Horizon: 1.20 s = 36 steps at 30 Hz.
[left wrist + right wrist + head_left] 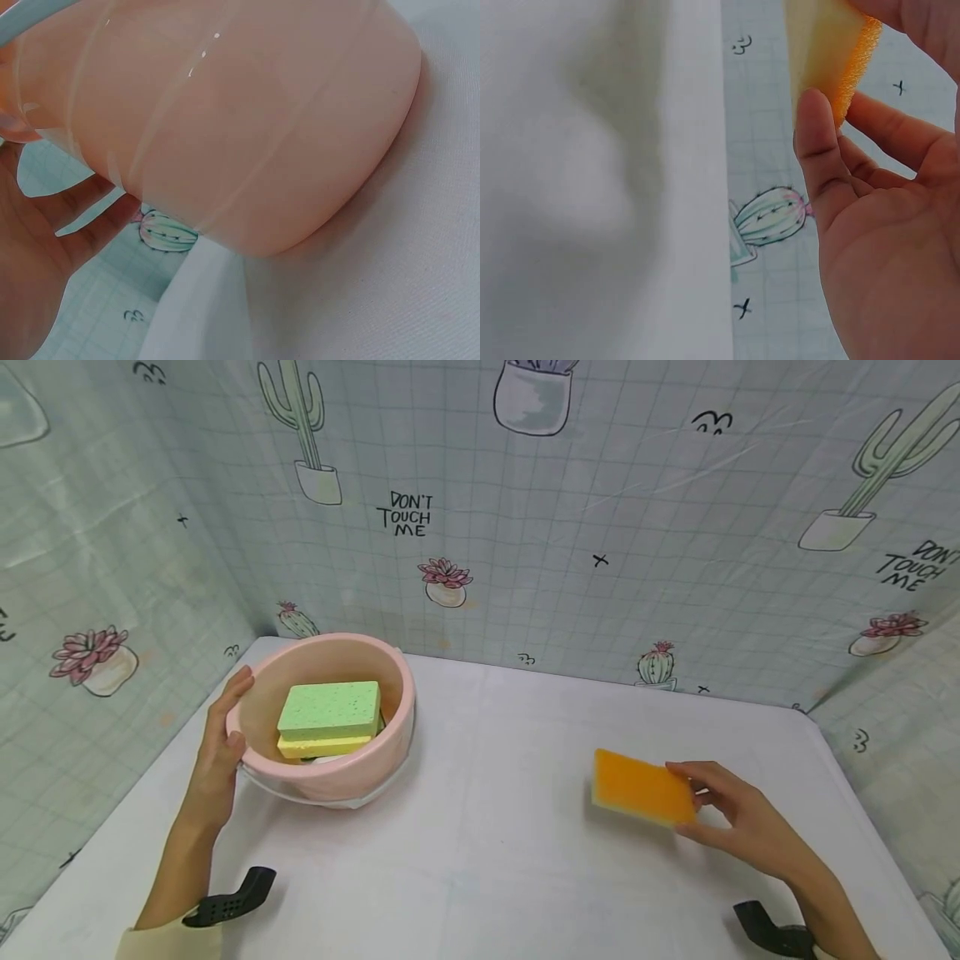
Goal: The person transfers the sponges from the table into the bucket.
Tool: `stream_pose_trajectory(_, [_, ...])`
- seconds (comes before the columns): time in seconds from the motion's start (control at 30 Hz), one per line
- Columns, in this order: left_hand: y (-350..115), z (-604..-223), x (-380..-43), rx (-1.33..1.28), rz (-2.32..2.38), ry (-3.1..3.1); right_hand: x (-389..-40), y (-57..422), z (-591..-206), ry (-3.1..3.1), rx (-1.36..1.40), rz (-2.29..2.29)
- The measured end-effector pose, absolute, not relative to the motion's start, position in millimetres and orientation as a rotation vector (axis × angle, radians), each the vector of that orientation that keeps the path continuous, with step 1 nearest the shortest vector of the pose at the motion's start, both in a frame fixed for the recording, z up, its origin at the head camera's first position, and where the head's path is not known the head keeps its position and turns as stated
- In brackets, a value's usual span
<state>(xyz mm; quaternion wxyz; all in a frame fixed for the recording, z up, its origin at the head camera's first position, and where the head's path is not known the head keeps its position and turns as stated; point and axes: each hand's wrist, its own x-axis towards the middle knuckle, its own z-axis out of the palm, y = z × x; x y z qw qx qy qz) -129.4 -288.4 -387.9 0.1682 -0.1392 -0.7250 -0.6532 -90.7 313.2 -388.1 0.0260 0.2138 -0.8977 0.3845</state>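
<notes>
A pink bucket (333, 781) stands at the left of the white table. Inside it a green sponge (330, 710) lies on top of a yellow sponge (322, 746). My left hand (217, 752) rests against the bucket's left side at the rim; in the left wrist view its fingers (82, 214) reach out fairly straight to the wall. To the right, my right hand (738, 810) pinches an orange sponge (641, 785) by its right end between thumb and fingers. That sponge has a pale underside, shown in the right wrist view, and hangs above the table.
A white handle (352, 802) hangs down round the bucket's front. Beneath everything lies the white tabletop (480, 827). Behind and at both sides hangs a gridded sheet (517, 527) printed with cacti. Each wrist bears a black band piece (236, 897).
</notes>
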Motion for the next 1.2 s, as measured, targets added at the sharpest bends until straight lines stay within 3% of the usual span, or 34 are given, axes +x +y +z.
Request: stream_pose_trajectory(1.2, [-288.2,-385.4,-128.1,-0.375,-1.794,-2.119,-155.9,224.2,-329.2,-2.617,1.007,1.394])
